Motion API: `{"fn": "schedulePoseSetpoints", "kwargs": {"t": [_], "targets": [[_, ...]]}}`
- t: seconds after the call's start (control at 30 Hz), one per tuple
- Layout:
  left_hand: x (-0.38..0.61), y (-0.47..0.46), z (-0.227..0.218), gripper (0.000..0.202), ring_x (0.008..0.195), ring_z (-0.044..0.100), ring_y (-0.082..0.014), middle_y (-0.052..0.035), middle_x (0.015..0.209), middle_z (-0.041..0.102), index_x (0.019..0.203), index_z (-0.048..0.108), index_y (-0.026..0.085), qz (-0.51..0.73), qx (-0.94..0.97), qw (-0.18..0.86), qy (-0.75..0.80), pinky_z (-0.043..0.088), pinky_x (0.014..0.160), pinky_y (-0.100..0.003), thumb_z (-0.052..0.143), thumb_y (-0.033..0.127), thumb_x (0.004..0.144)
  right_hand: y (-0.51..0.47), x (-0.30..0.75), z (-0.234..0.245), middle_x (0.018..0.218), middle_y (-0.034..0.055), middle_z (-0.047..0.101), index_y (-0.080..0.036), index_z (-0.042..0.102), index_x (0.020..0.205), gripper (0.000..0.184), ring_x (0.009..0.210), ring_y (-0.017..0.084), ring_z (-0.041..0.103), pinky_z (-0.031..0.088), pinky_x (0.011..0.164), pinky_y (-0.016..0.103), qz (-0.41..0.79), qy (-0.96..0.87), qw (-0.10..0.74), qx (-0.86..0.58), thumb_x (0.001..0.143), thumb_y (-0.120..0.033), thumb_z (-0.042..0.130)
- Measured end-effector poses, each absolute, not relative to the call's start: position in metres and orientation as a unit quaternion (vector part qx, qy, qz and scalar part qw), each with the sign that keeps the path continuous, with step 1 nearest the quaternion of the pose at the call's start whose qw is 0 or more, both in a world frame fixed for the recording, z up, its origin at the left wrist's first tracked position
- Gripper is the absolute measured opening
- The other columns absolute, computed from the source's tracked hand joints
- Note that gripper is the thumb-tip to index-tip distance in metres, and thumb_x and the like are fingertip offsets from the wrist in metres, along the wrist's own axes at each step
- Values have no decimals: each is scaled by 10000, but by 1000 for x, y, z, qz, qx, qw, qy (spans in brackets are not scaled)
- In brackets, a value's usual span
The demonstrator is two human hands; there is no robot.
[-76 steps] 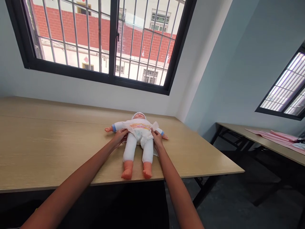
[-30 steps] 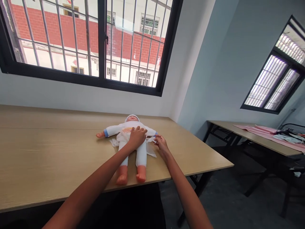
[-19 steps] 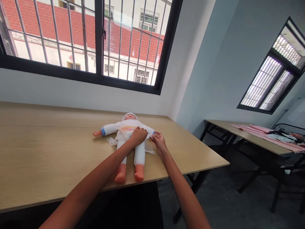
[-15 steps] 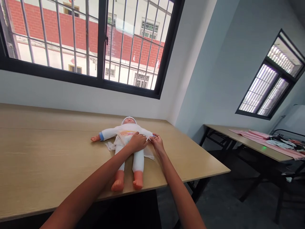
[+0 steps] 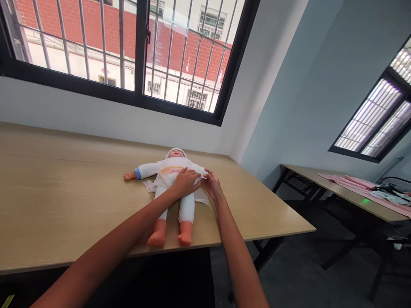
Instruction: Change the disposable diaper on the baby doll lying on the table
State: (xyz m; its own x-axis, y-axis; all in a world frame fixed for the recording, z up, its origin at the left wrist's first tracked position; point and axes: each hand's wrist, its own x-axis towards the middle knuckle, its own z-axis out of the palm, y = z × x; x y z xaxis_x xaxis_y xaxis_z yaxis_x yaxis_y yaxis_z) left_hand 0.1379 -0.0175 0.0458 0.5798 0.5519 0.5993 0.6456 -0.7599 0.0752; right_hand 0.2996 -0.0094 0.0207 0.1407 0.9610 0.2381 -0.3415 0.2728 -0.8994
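A baby doll [image 5: 159,167] in a white suit and cap lies on its back on the wooden table [image 5: 64,192], feet toward me. A white diaper [image 5: 202,197] with a coloured front is loosely wrapped round its waist. My left hand [image 5: 185,181] lies flat over the diaper front on the doll's belly, fingers spread. My right hand [image 5: 212,186] is at the doll's right hip, fingers pinched on the diaper's side flap.
The table's right edge [image 5: 289,218] drops to a dark floor. A second table [image 5: 346,192] at the right carries pink cloth [image 5: 353,182] and small items. A barred window [image 5: 135,47] fills the wall behind.
Both hands were at the diaper's two sides 2.5 s ago. My left hand has moved onto the doll's belly and my right hand has drawn the side flap in toward it.
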Motion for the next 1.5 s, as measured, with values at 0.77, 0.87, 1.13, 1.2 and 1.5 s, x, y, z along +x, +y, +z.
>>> {"fn": "schedulePoseSetpoints", "kwargs": {"t": [0.77, 0.87, 1.13, 1.2, 1.5], "targets": [[136, -14, 51, 225, 961, 643, -214, -57, 1014, 729, 953, 635, 193, -326, -876, 51, -352, 426, 941, -360, 413, 215, 985, -15, 295, 26, 705, -43, 620, -227, 640, 990, 416, 710, 119, 574, 478, 691, 237, 517, -489, 612, -344, 600, -286, 772], [136, -14, 51, 249, 917, 631, -223, -64, 944, 719, 907, 631, 190, -328, -867, 62, -370, 429, 926, -373, 392, 198, 978, -17, 295, 27, 669, -58, 595, -223, 644, 998, 419, 671, 104, 547, 471, 688, 232, 523, -486, 612, -340, 598, -259, 766], [138, -16, 52, 208, 1054, 542, -310, -132, 993, 668, 927, 647, 191, -312, -849, 127, -406, 394, 938, -466, 452, 124, 903, -17, 296, 28, 713, -44, 619, -215, 631, 951, 376, 677, 113, 558, 476, 667, 254, 495, -448, 659, -346, 597, -263, 747], [140, -16, 52, 222, 1066, 532, -325, -139, 984, 669, 901, 662, 197, -304, -847, 141, -412, 379, 950, -496, 452, 123, 905, -16, 296, 26, 692, -51, 604, -217, 637, 949, 366, 669, 110, 554, 472, 656, 245, 495, -445, 661, -347, 602, -263, 744], [139, -22, 55, 267, 1133, 541, -285, -146, 1104, 666, 1045, 655, 138, -291, -881, 152, -340, 355, 1018, -451, 409, 141, 941, -6, 301, 19, 698, -54, 584, -224, 656, 913, 307, 626, 89, 541, 498, 614, 215, 497, -399, 695, -331, 613, -222, 722]]}}
